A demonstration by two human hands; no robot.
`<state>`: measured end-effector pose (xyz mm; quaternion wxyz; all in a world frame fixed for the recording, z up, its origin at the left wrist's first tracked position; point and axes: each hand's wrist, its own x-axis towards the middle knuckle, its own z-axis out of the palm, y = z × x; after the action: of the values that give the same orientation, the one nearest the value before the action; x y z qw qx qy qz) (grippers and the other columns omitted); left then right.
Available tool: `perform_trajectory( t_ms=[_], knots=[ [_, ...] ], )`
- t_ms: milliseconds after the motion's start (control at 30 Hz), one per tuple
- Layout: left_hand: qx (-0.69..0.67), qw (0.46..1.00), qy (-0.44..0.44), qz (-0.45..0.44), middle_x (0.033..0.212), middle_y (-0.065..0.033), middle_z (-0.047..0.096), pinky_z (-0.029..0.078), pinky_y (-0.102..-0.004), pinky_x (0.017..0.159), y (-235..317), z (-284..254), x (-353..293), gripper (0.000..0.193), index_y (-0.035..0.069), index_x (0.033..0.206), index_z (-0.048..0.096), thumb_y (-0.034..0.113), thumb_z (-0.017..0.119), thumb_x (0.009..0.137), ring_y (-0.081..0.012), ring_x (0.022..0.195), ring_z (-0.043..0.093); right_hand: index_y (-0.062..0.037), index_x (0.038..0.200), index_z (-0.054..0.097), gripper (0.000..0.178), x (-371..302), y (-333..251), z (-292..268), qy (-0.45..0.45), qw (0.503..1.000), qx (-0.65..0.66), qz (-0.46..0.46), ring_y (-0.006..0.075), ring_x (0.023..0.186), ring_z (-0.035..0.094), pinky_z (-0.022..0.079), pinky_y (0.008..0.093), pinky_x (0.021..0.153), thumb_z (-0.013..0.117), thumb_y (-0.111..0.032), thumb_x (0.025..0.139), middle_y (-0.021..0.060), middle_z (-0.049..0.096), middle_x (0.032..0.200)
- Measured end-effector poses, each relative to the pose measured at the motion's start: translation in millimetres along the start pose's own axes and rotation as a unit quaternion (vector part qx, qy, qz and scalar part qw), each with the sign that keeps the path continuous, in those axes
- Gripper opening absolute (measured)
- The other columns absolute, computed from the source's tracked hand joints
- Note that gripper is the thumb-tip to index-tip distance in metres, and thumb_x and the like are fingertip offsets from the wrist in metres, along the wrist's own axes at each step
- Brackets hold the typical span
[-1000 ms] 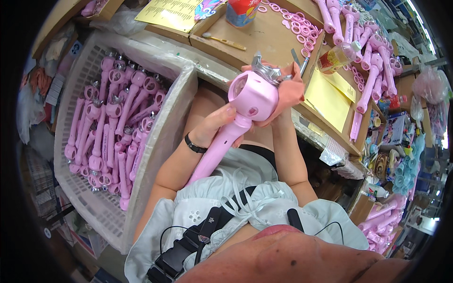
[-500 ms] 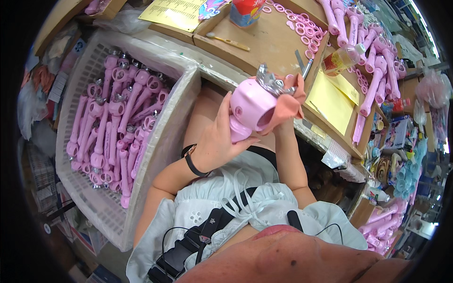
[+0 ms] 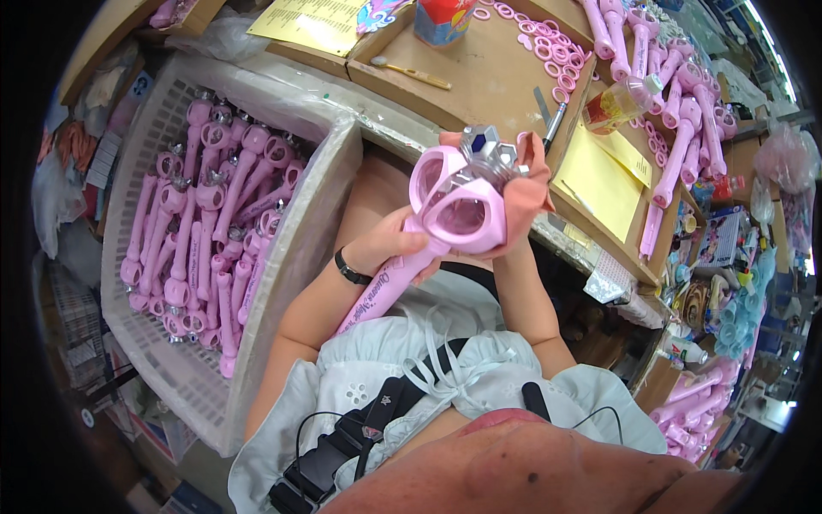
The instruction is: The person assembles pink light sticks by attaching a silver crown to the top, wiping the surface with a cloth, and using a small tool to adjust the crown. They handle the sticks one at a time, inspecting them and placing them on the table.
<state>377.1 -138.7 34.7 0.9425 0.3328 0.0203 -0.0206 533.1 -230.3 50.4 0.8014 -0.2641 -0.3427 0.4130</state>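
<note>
A pink toy wand (image 3: pixel 385 287) with dark lettering on its handle lies slantwise in front of my lap. My left hand (image 3: pixel 390 244) is closed around it just below the head. The head is a hollow pink frame with round openings, topped by a silver crown (image 3: pixel 486 154). An orange cloth (image 3: pixel 527 201) covers the head's right side and pokes out behind the crown. Holding that cloth against the wand is my right hand (image 3: pixel 516 250), its fingers mostly hidden by it.
On my left stands a white plastic basket (image 3: pixel 295 257) full of similar wands. The cardboard-lined bench ahead bears a brush (image 3: pixel 411 73), pink rings (image 3: pixel 556 56), a marker pen (image 3: pixel 555 124), a bottle (image 3: pixel 616 104) and yellow paper (image 3: pixel 604 184). More wands (image 3: pixel 685 146) are piled at the right.
The wand has turned, so its openings, crown front and lettered handle now show. My left hand has shifted down from the head to the handle. The cloth stays at the head's right.
</note>
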Motion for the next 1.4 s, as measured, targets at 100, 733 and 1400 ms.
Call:
perform_trajectory(
  t_ms=[100,733,1400],
  knots=[
    [0.160,0.977,0.113,0.084,0.108,-0.0139,0.055,0.050,-0.0305,0.070,-1.2,0.8,6.3,0.072,0.000,0.130,0.030,0.030,0.071,0.079,-0.0229,0.087,0.061,-0.0054,0.129,0.034,0.054,-5.2,11.1,-11.8,0.078,0.988,0.124,0.053,0.0223,0.108,0.055,0.043,0.0319,0.095,0.055,-0.034,0.089,0.0187,0.052,0.121],
    [0.547,0.782,0.289,0.068,0.124,-0.0272,0.047,0.045,-0.0404,0.089,1.4,19.0,7.7,0.106,0.000,0.142,0.005,0.027,0.077,0.069,-0.0394,0.110,0.054,-0.0023,0.116,0.048,0.039,-40.2,57.9,-6.5,0.230,0.891,-0.377,-0.102,0.0127,0.093,0.055,0.046,0.0259,0.079,0.065,-0.016,0.083,0.0041,0.054,0.104],
    [0.053,0.991,0.124,0.010,0.087,-0.0108,0.056,0.050,-0.0282,0.048,-5.7,-6.4,3.3,0.051,0.005,0.124,0.034,0.028,0.061,0.087,-0.0170,0.059,0.059,-0.0048,0.116,0.051,0.036,-37.5,49.7,-38.4,0.215,0.941,-0.262,-0.018,0.0135,0.101,0.053,0.044,0.0255,0.085,0.066,-0.012,0.084,0.0044,0.053,0.112]
  ],
)
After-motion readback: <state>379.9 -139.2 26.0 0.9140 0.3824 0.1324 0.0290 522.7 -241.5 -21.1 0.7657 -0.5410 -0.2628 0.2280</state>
